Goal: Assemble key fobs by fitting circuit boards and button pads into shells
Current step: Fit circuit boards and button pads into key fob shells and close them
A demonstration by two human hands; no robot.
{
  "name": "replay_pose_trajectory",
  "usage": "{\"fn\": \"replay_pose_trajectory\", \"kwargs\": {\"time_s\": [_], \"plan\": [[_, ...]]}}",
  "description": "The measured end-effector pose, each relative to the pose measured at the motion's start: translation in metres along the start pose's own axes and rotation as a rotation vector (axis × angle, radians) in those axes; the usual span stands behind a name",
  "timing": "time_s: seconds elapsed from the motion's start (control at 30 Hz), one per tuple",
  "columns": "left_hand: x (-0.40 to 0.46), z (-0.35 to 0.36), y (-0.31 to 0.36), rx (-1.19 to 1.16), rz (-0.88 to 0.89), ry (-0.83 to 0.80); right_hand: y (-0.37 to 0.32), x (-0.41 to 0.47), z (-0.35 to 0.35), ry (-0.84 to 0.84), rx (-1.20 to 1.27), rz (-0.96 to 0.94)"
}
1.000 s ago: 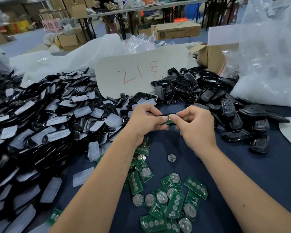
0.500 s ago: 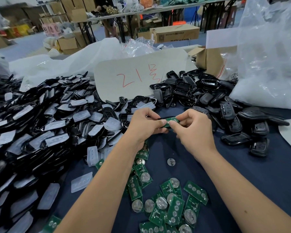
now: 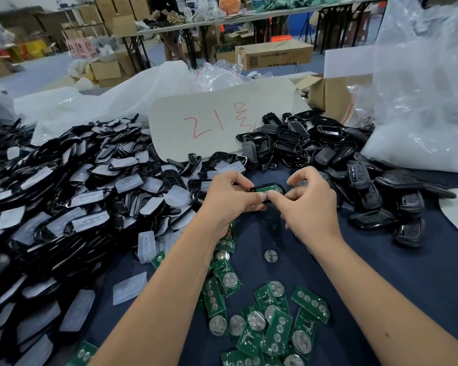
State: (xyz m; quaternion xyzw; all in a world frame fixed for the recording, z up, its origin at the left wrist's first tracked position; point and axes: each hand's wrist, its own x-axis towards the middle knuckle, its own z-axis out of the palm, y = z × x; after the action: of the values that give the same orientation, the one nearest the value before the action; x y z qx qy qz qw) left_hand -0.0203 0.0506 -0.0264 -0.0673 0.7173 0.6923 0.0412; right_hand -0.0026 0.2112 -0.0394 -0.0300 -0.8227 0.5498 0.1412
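At the bottom centre of the frame a heap of green boards with coin cells lies on the blue bench; one loose cell sits just above it. Two clear pads lie apart at lower left.

In the middle of the frame both hands meet above the bench. The left hand has its fingers curled round the left end of a black shell, thumb pressed on its near edge. A green board sits in the shell's open face. The right hand pinches the shell's right end, thumb and forefinger on the board's edge, the other fingers bent above it.

The left half of the frame is filled with a big pile of shells with pads. At right lies a smaller pile of black covers.

Behind the hands stands a card with red writing. A clear bag rises at upper right, a carton beside it.
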Motion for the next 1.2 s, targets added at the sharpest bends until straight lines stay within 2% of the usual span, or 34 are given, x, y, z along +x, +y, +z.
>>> {"fn": "replay_pose_trajectory", "kwargs": {"time_s": [0.2, 0.27, 0.37, 0.47, 0.57, 0.67, 0.73, 0.9, 0.97, 1.1, 1.2], "plan": [[-0.002, -0.006, 0.005, -0.029, -0.022, -0.012, 0.002, 0.0, 0.001, 0.044, -0.032, -0.031], [-0.004, -0.007, 0.008, -0.016, -0.018, -0.017, 0.004, 0.001, 0.0, -0.002, 0.001, -0.031], [-0.006, -0.008, 0.013, 0.049, 0.019, -0.013, 0.005, 0.003, 0.0, -0.118, 0.202, 0.021], [-0.008, -0.011, 0.023, 0.084, 0.069, -0.004, 0.001, 0.004, 0.003, -0.109, 0.327, 0.033], [-0.01, -0.021, 0.035, 0.116, 0.098, 0.039, -0.011, 0.005, 0.015, -0.081, 0.366, -0.012], [-0.009, -0.052, 0.051, 0.139, 0.096, 0.071, -0.033, 0.006, 0.034, -0.213, 0.297, -0.097], [-0.009, -0.081, 0.061, 0.154, 0.115, 0.174, -0.049, 0.006, 0.051, -0.319, 0.143, -0.19], [-0.005, -0.163, 0.061, 0.264, 0.179, 0.717, -0.089, 0.002, 0.105, -0.405, -0.193, -0.59], [-0.008, -0.188, 0.055, 0.282, 0.177, 0.832, -0.103, 0.004, 0.131, -0.486, -0.323, -0.704], [-0.016, -0.206, 0.048, 0.142, 0.189, 1.029, -0.125, 0.016, 0.17, -0.549, -0.46, -0.826], [-0.014, -0.208, 0.046, 0.111, 0.199, 1.075, -0.134, 0.018, 0.189, -0.654, -0.683, -0.974]]}}
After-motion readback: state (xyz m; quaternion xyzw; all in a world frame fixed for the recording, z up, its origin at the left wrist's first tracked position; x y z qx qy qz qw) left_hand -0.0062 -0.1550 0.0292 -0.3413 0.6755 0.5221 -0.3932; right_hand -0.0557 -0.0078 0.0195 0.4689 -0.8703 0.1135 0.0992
